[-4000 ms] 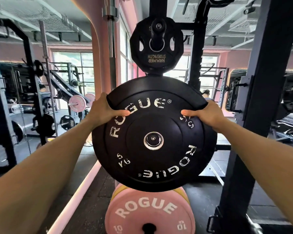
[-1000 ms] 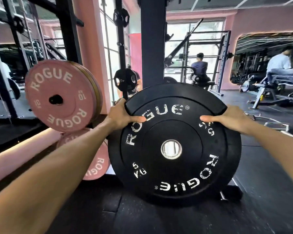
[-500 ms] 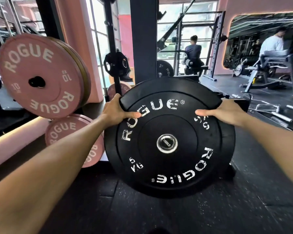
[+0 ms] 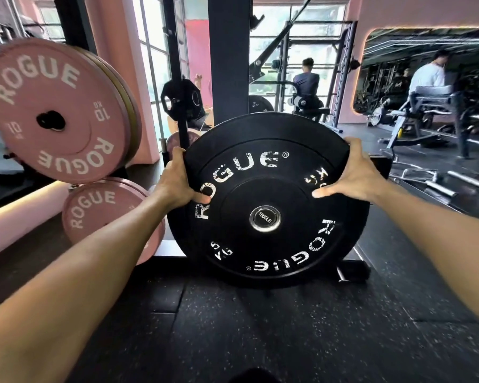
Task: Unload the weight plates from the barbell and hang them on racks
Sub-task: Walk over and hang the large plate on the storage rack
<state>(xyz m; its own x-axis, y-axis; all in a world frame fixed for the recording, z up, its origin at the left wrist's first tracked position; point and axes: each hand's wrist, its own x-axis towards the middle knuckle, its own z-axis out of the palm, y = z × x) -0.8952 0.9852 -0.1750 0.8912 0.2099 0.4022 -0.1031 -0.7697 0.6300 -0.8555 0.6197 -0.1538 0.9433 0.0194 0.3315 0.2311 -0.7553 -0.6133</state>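
We see a black plate (image 4: 268, 244) with worn white ROGUE and 5 KG lettering and a chrome centre ring. Two pink plates, upper (image 4: 53, 111) and lower (image 4: 100, 211), carry white ROGUE lettering; the upper one has olive-tan plates stacked behind it. Post (image 4: 228, 56) is dark grey-black. Floor (image 4: 288, 335) is black rubber with pale speckles. Walls (image 4: 398, 12) are pink.
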